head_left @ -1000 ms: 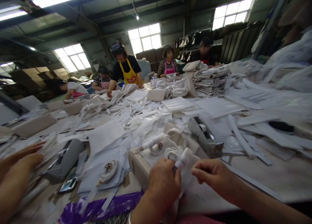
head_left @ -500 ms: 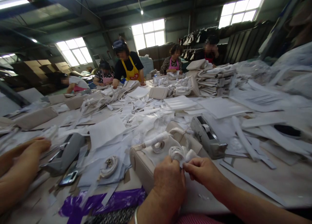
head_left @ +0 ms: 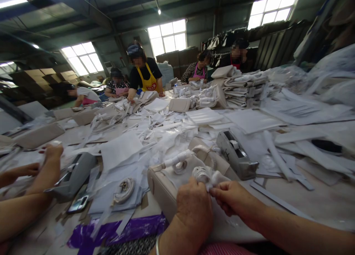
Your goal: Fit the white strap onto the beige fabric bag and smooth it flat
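A long worktable [head_left: 318, 203] stretches away, littered with white paper scraps; several people in aprons work along its far side; near the front lies a beige handbag [head_left: 163, 184], with a grey tape dispenser [head_left: 235, 157] just beside it; over the bag, the person's left hand [head_left: 194, 207] and right hand [head_left: 233, 199] both pinch a small white paper-wrapped bundle [head_left: 206, 175]; a co-worker's hand [head_left: 52, 153] rises at far left.

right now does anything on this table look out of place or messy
A phone lies half buried among white scraps by the grey tape dispenser. Both hands, left hand and right hand, pinch a white wrapped handle.
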`<state>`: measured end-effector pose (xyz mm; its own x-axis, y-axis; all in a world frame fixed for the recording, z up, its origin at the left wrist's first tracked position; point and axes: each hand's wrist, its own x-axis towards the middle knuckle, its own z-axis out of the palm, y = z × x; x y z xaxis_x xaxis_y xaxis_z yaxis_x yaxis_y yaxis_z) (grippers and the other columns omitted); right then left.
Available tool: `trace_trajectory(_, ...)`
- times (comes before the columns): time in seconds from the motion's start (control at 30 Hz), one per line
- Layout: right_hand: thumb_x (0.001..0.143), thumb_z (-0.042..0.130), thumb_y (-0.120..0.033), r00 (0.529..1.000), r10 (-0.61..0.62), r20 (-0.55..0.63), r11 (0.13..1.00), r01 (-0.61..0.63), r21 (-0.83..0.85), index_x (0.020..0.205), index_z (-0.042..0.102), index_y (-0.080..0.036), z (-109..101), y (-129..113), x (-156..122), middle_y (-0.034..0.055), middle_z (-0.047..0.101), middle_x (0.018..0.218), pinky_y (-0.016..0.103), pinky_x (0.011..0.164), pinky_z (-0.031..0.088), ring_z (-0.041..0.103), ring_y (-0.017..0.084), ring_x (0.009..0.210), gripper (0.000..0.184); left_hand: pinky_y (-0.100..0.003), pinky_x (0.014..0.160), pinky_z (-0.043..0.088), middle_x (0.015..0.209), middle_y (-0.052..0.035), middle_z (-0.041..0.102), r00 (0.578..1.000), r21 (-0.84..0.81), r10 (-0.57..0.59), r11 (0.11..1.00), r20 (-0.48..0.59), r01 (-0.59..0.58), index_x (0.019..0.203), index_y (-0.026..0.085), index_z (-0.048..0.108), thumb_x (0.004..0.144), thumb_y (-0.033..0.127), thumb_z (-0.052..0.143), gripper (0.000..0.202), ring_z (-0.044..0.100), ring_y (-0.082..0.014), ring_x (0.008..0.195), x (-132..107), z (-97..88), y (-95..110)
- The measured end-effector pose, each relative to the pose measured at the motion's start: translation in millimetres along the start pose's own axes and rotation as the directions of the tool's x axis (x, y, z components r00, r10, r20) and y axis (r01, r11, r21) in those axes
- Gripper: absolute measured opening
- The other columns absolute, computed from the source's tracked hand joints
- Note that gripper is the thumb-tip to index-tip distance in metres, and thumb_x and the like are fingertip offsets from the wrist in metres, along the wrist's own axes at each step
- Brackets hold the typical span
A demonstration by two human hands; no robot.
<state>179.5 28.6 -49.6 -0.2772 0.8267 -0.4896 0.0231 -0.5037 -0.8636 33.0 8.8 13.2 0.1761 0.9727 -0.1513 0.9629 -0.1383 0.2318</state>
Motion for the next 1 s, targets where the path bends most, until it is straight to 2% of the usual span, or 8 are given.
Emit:
trace_trajectory(0.2, 0.065, 0.082, -0.051, 0.99, 0.143, 0.008, 0.981, -0.143, 0.13, 0.064, 0.053, -0.019, 1.8, 1.2, -9.4, -0.0068, 0.05, 0.051, 0.02, 0.041, 0.031, 0.039, 0.006, 0.042, 0.044, -0.037, 0.076, 0.051, 0.099, -0.0109, 0.069, 1.0, -0.018, -0.025, 1.0, -0.002, 0.025, 0.095, 0.018, 0.071, 0.088, 0.024, 0.052, 0.021, 0.068, -0.0276, 0.087, -0.9, 0.8, -1.9)
trace_trajectory(0.3, 0.059, 0.086, -0.051, 0.989, 0.145, 0.035, 0.964, -0.149, 0.219, 0.064, 0.052, -0.019, 5.0, 1.8, -10.0, -0.0074, 0.051, 0.051, 0.021, 0.043, 0.034, 0.038, 0.006, 0.043, 0.047, -0.038, 0.074, 0.051, 0.098, -0.0108, 0.068, 1.0, -0.039, -0.022, 0.999, -0.02, 0.021, 0.095, 0.018, 0.07, 0.088, 0.026, 0.051, 0.022, 0.068, -0.0282, 0.086, -2.8, -1.7, -3.0)
trace_trajectory(0.4, 0.057, 0.088, -0.052, 0.997, 0.066, 0.048, 0.952, -0.077, 0.296, 0.065, 0.055, -0.018, 9.8, 3.7, -9.6, -0.008, 0.048, 0.051, 0.022, 0.048, 0.036, 0.04, 0.006, 0.047, 0.048, -0.036, 0.074, 0.049, 0.095, -0.0095, 0.068, 0.999, -0.098, -0.002, 0.995, -0.046, -0.003, 0.094, 0.019, 0.068, 0.088, 0.027, 0.05, 0.021, 0.067, -0.0262, 0.085, -4.4, -4.1, -9.0)
trace_trajectory(0.5, 0.061, 0.086, -0.054, 0.997, -0.065, 0.027, 0.951, 0.054, 0.304, 0.069, 0.062, -0.015, 14.7, 5.5, -8.4, -0.007, 0.048, 0.053, 0.023, 0.05, 0.036, 0.04, 0.007, 0.05, 0.046, -0.034, 0.077, 0.047, 0.092, -0.0083, 0.069, 0.999, -0.159, 0.01, 0.987, -0.048, -0.018, 0.09, 0.02, 0.068, 0.088, 0.028, 0.051, 0.019, 0.066, -0.0245, 0.088, -3.5, -5.5, -17.7)
trace_trajectory(0.63, 0.066, 0.082, -0.057, 0.973, -0.228, -0.03, 0.948, 0.229, 0.219, 0.077, 0.071, -0.014, 16.7, 6.9, -4.6, -0.004, 0.053, 0.057, 0.024, 0.054, 0.036, 0.044, 0.01, 0.054, 0.046, -0.03, 0.074, 0.044, 0.087, -0.0067, 0.069, 0.998, -0.256, 0.025, 0.966, -0.057, -0.039, 0.083, 0.019, 0.068, 0.088, 0.03, 0.052, 0.02, 0.064, -0.021, 0.084, -0.2, -8.3, -25.6)
trace_trajectory(0.73, 0.069, 0.081, -0.057, 0.947, -0.318, -0.056, 0.937, 0.322, 0.137, 0.076, 0.073, -0.015, 14.0, 8.6, 0.0, -0.0019, 0.057, 0.06, 0.026, 0.057, 0.038, 0.048, 0.012, 0.059, 0.044, -0.027, 0.066, 0.041, 0.079, -0.0048, 0.068, 0.999, -0.352, 0.012, 0.936, -0.04, -0.025, 0.079, 0.019, 0.068, 0.089, 0.03, 0.051, 0.023, 0.061, -0.0184, 0.075, 1.3, -13.4, -26.5)
trace_trajectory(0.83, 0.07, 0.081, -0.055, 0.935, -0.354, -0.037, 0.924, 0.355, 0.14, 0.072, 0.071, -0.015, 10.3, 11.3, 4.7, -0.0016, 0.059, 0.06, 0.026, 0.059, 0.039, 0.049, 0.013, 0.059, 0.042, -0.026, 0.058, 0.037, 0.07, -0.0023, 0.066, 0.999, -0.468, 0.012, 0.883, 0.038, 0.007, 0.075, 0.018, 0.069, 0.09, 0.034, 0.05, 0.029, 0.058, -0.0168, 0.067, 2.3, -18.2, -28.0)
trace_trajectory(1.0, 0.073, 0.08, -0.054, 0.929, -0.357, 0.1, 0.904, 0.317, 0.286, 0.068, 0.068, -0.015, 9.8, 15.1, 9.4, -0.0009, 0.06, 0.059, 0.025, 0.057, 0.036, 0.048, 0.012, 0.057, 0.041, -0.024, 0.054, 0.037, 0.067, 0.0001, 0.063, 0.985, -0.644, 0.062, 0.763, 0.161, 0.058, 0.079, 0.017, 0.068, 0.092, 0.038, 0.047, 0.032, 0.056, -0.0145, 0.061, 5.4, -17.7, -39.0)
